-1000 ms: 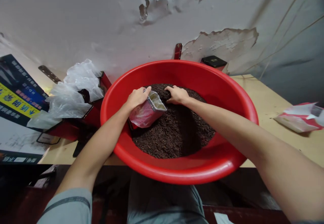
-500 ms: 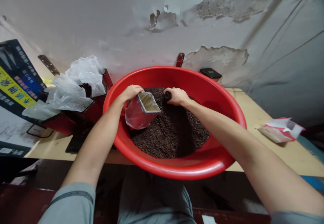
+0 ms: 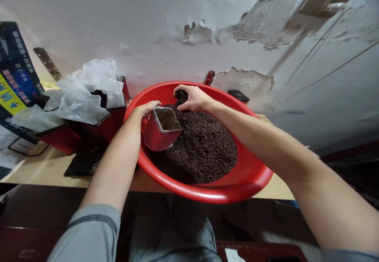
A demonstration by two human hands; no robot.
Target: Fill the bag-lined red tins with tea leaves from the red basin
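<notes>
A big red plastic basin (image 3: 237, 189) holds a heap of dark, dry tea leaves (image 3: 207, 147). At its left side my left hand (image 3: 149, 108) grips the rim of a red square tin (image 3: 158, 139), which has a clear plastic liner and leans with its mouth towards the right. Just above and to the right of that mouth is my right hand (image 3: 194, 98), its fingers curled round a clump of dark tea leaves (image 3: 181, 96). How much leaf lies inside the tin is hidden.
Left of the basin stand several red-and-black tins (image 3: 60, 137) with clear plastic bags (image 3: 85, 96) sticking out. A black lid (image 3: 78, 166) lies before them on the wooden table (image 3: 38, 171). Behind the basin is a small dark box (image 3: 238, 96), close to the peeling wall (image 3: 142, 29).
My right hand has lifted up and left with tea leaves, nearer the tin's mouth. The tin stands slightly more upright in my left hand. The camera view has shifted right.
</notes>
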